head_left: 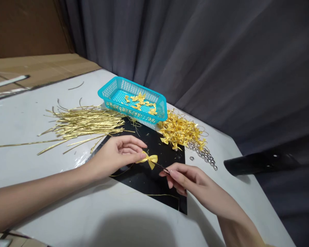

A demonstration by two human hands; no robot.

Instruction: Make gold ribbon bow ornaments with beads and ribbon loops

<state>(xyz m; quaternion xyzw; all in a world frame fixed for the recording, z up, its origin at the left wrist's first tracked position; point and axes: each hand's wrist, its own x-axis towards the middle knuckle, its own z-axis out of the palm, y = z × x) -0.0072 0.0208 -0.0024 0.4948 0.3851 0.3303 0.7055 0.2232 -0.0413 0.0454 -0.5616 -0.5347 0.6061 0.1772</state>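
Between thumb and fingers, my left hand (121,154) pinches the left side of a yellow ribbon bow (151,159). My right hand (187,178) is closed on a thin dark tool (161,167), whose tip touches the middle of the bow. Both hands are over a black mat (154,183) on the white table. A thin gold cord (162,195) lies across the mat near its front edge. Part of another cord shows under my left hand.
Behind the mat stands a turquoise basket (134,115) with several yellow bows. Gold cords (84,121) are piled at left. Yellow bows with cords (180,128) and silver rings (202,153) lie at right, near a black cylindrical object (260,163). A dark curtain hangs behind.
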